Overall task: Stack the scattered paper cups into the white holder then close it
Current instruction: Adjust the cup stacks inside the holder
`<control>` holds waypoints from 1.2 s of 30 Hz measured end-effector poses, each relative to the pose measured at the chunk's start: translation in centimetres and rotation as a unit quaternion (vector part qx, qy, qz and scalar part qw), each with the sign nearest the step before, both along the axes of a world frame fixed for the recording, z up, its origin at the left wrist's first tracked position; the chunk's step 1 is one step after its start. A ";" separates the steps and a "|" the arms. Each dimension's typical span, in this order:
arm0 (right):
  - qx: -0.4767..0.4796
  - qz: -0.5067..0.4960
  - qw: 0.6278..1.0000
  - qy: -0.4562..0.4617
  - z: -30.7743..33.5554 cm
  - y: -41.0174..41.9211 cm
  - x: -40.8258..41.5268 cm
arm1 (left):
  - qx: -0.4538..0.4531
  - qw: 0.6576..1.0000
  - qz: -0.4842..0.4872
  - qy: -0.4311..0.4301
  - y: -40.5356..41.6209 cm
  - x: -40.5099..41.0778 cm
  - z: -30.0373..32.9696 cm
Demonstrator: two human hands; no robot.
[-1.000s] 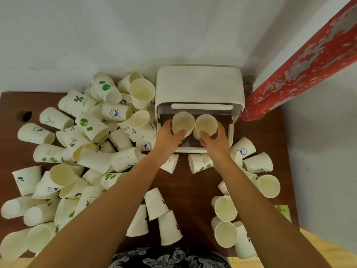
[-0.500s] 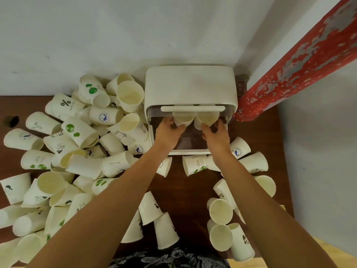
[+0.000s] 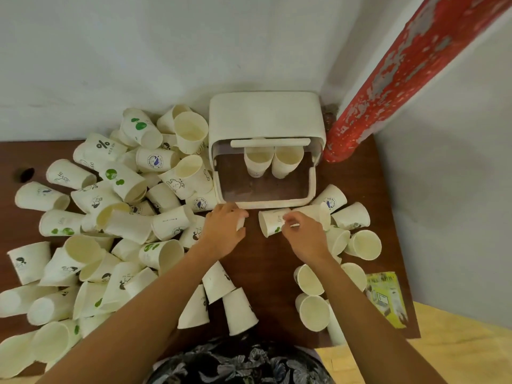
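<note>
On the brown table, against the wall, the white holder stands with its lid raised and two cups upright side by side at the back of its tray. A great heap of loose cups crowds the table to the left of the holder, lying on their sides, tipped or nested — it presses right up to the holder's left wall. A smaller cluster lies to the right and near front, and three cups lie between the forearms. A peeling red pipe slants down to the table just right of the holder, a yellow packet lies at the table's right edge, and a dark hole shows at far left. Both hands are just in front of the tray's front rim: the left hand has its fingers curled round a cup mostly hidden beneath it, and the right hand reaches over a cup lying on its side, fingers bent at it — whether they have closed on it I cannot tell. Half a second ago both hands were inside the holder setting the two cups down; now those cups stand alone and the hands have drawn back to the table for new ones.
</note>
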State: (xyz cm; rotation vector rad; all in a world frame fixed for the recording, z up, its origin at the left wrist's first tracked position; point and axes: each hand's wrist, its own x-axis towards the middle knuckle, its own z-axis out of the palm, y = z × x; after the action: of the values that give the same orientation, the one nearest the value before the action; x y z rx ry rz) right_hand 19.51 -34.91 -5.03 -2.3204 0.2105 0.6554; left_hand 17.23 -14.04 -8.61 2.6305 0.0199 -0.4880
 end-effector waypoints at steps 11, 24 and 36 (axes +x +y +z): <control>-0.154 0.231 0.959 -0.058 -3.6 2.2 -2.7 | 0.094 0.993 -0.059 0.028 0.5 -3.4 -1.4; -0.279 0.425 0.858 -0.065 -3.8 2.8 0.0 | 0.126 0.991 -0.014 0.030 1.8 -1.9 -1.1; -0.126 0.265 0.938 -0.184 -2.4 3.0 -0.3 | 0.022 0.995 0.089 -0.037 3.7 -2.4 2.2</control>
State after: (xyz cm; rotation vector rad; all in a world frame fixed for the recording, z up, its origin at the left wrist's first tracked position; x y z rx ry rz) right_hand 19.19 -31.91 -7.44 -2.7178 -0.5534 0.4449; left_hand 14.88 -10.34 -6.43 2.6557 0.2414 -0.3313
